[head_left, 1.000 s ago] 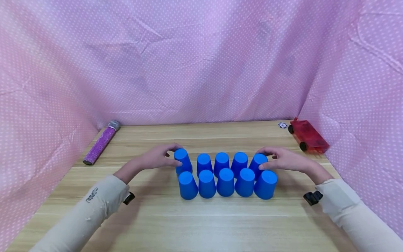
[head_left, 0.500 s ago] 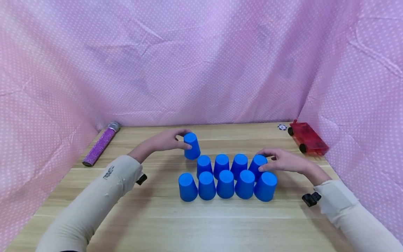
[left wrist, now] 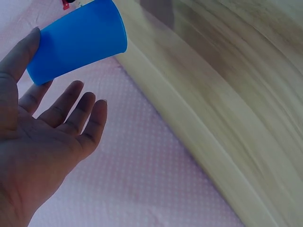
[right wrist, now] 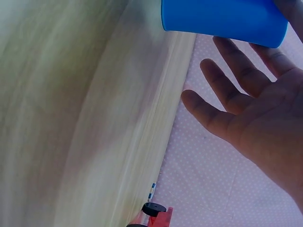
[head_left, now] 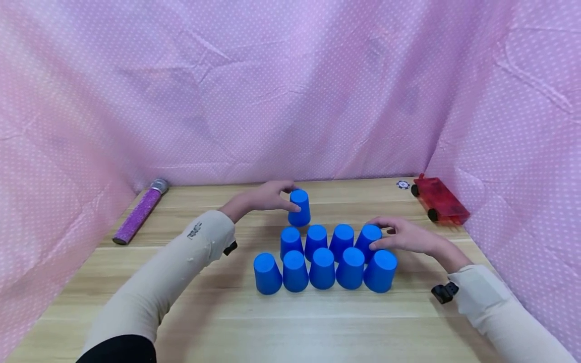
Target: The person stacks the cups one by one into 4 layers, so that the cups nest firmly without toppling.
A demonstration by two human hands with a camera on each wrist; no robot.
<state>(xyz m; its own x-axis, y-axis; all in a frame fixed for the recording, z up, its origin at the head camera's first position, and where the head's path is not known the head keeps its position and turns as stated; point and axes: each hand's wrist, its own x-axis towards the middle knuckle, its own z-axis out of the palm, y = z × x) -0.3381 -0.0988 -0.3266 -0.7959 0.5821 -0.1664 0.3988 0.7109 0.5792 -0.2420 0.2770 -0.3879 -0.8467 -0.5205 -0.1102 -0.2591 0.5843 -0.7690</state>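
Observation:
My left hand pinches an upside-down blue cup near its closed top, between thumb and forefinger, behind the left end of the back row. In the left wrist view the cup sits between thumb and forefinger while the other fingers stand loosely away. My right hand pinches the rightmost back-row cup from the right. That cup shows at the top of the right wrist view. In front, a second row of several upside-down blue cups stands side by side on the wooden table.
A glittery purple microphone lies at the table's left edge. At the back right are a red toy car with black wheels and a poker chip. Pink dotted cloth walls the back and sides.
My left hand has taken the leftmost back-row cup out of the row, carrying it back and then right, behind the remaining cups. The right hand has stayed at its cup.

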